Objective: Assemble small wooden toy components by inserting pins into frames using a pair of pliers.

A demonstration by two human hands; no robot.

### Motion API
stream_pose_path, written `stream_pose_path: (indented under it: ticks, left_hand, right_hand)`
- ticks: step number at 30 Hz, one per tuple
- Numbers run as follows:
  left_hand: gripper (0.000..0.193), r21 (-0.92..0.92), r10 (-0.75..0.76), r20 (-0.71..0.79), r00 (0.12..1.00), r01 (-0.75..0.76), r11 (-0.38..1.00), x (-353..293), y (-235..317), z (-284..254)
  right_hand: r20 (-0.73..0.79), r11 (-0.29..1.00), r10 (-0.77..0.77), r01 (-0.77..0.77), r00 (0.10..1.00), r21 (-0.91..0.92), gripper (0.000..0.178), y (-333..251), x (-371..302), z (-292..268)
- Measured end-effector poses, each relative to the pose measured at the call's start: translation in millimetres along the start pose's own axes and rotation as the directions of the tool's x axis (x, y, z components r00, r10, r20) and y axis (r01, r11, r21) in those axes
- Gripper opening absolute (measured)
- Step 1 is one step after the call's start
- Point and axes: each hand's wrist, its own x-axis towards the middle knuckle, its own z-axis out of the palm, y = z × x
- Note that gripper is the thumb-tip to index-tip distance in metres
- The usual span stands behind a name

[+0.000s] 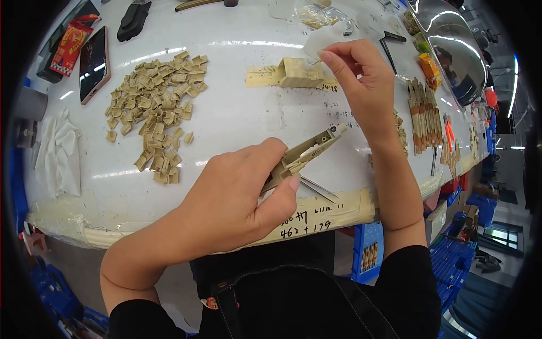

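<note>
My left hand (240, 195) is closed round a long tan plastic model aircraft fuselage (309, 151), its hollow side up and its narrow end pointing to the far right. Small light and dark parts show inside it. Farther off, my right hand (364, 76) is raised with thumb and forefinger pinched together; what lies between them is too small to make out. Just beyond those fingertips is a translucent whitish piece (323, 42). A tan box-shaped block (298, 73) stands below it on masking tape. Metal tweezers (320, 191) lie beside the fuselage, partly hidden by it.
At left lies a heap of small tan plastic parts (155, 107), with a phone (94, 65), a red packet (72, 46) and a white cloth (59, 152) farther left. Long tan pieces (423, 116) lie in a row on the right. Taped notes (333, 212) line the near edge.
</note>
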Motion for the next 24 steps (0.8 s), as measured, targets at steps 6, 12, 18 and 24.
stream_pose_path:
  ticks: [6,12,18,24]
  left_hand:
    - [0.018,0.243,0.076,-0.112,0.991,-0.047,0.969,-3,-3,2]
    - [0.016,0.222,0.049,-0.086,0.995,-0.029,0.975,-3,-5,1]
    - [0.016,0.208,0.021,-0.07,0.997,-0.006,0.978,-2,-5,0]
    - [0.017,0.195,0.007,-0.067,0.998,0.006,0.981,-1,-4,0]
  right_hand:
    - [-0.231,0.963,-0.267,0.267,0.936,-0.033,0.007,-11,-2,-13]
    - [-0.113,0.812,0.025,0.045,0.993,0.581,0.004,-53,-33,-19]
    - [0.087,0.899,-0.115,0.066,0.99,0.432,0.013,-55,-39,-15]
    - [0.091,0.924,-0.143,0.101,0.986,0.37,0.013,-58,-37,-16]
